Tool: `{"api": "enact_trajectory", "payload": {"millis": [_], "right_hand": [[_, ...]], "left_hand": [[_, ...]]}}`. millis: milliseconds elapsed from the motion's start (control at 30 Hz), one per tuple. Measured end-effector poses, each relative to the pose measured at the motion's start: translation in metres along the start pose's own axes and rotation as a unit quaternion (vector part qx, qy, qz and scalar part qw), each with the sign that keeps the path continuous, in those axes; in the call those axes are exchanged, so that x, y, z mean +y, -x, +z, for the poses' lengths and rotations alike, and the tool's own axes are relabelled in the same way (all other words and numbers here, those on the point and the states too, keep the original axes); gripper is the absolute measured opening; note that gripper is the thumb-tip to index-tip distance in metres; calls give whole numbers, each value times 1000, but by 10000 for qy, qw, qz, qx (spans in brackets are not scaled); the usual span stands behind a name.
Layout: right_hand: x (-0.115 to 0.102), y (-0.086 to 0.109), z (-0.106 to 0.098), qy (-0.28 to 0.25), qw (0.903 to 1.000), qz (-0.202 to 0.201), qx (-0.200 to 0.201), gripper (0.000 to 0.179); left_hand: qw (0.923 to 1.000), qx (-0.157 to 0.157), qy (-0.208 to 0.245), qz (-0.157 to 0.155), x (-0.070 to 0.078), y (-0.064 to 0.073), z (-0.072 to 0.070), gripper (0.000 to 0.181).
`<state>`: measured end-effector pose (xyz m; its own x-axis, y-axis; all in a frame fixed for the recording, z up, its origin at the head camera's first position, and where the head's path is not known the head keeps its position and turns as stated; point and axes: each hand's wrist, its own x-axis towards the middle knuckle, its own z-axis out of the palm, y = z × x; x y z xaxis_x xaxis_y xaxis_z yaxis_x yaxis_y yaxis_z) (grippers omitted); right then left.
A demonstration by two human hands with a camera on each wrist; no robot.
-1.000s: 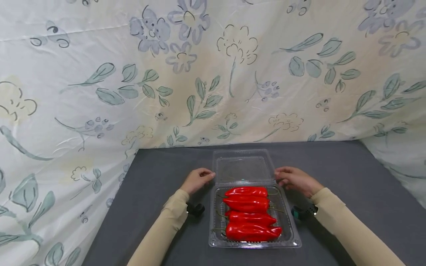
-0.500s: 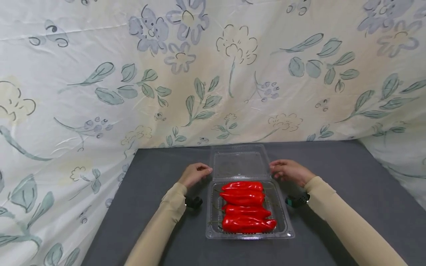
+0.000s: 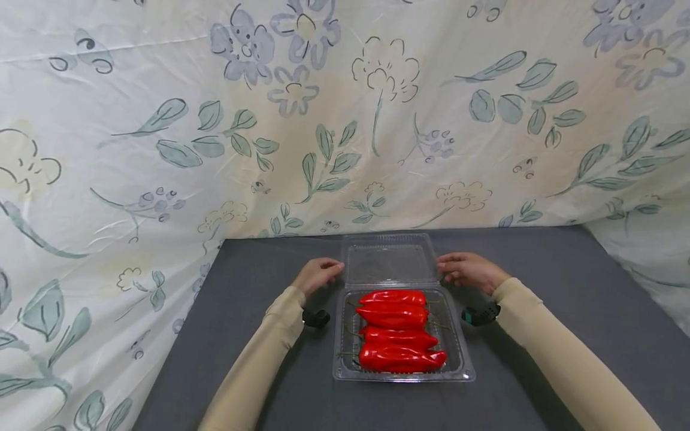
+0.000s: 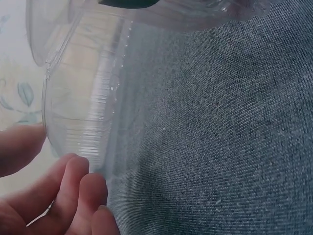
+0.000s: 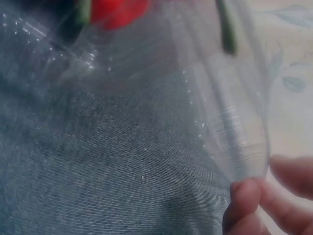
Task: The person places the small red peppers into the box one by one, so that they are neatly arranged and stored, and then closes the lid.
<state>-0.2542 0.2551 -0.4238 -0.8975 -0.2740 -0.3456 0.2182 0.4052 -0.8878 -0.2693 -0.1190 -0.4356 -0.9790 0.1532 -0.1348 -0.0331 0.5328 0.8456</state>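
Note:
A clear plastic clamshell container (image 3: 466, 376) lies with its lid (image 3: 390, 263) folded back toward the far side. Several long red peppers (image 3: 400, 316) with green stems fill its tray, stacked in a row from near to far. My left hand (image 3: 318, 274) pinches the left edge of the lid near the hinge, its thumb (image 4: 22, 147) and fingertips on either side of the plastic rim. At the right edge my right hand (image 3: 473, 272) does likewise, with thumb and fingers (image 5: 247, 193) at the rim. Both palms stay outside the container.
A dark grey cloth (image 3: 259, 281) covers the table. Behind it and along the left hangs a white curtain (image 3: 323, 179) printed with flowers and leaves. Each wrist wears a black camera band, such as the one on the left wrist (image 3: 317, 318).
Both hands and the container with its peppers have shifted away from me and slightly left, mostly in the first half second. The lid stays folded back.

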Motion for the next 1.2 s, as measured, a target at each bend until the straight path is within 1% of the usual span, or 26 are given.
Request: {"api": "enact_trajectory", "payload": {"millis": [133, 267, 433, 533, 733, 900, 1033, 1200], "right_hand": [[-3, 0, -1, 58, 10000, -59, 4, 54], [-9, 2, -2, 209, 9996, -149, 118, 53], [-18, 7, -2, 339, 9987, -196, 336, 52], [-23, 11, -2, 356, 9982, -229, 415, 50], [-33, 23, -2, 681, 9954, -437, 509, 51], [-43, 36, -1, 974, 9899, -712, 742, 49], [-53, 48, -1, 1065, 9867, -816, 923, 47], [-64, 60, -3, 980, 9865, -884, 969, 47]], "left_hand": [[9999, 101, 75, 72, 0, -1, -1, 29], [9996, 229, 115, 102, 2, -2, -3, 26], [9991, 373, 114, 193, 8, -1, -7, 24], [9988, 382, 173, 241, 12, 2, -10, 24], [9989, 285, 324, 201, 19, 11, -16, 25], [9984, 251, 457, 213, 26, 20, -22, 28], [9968, 311, 590, 439, 33, 26, -27, 32], [9943, 332, 678, 754, 48, 41, -35, 37]]}}
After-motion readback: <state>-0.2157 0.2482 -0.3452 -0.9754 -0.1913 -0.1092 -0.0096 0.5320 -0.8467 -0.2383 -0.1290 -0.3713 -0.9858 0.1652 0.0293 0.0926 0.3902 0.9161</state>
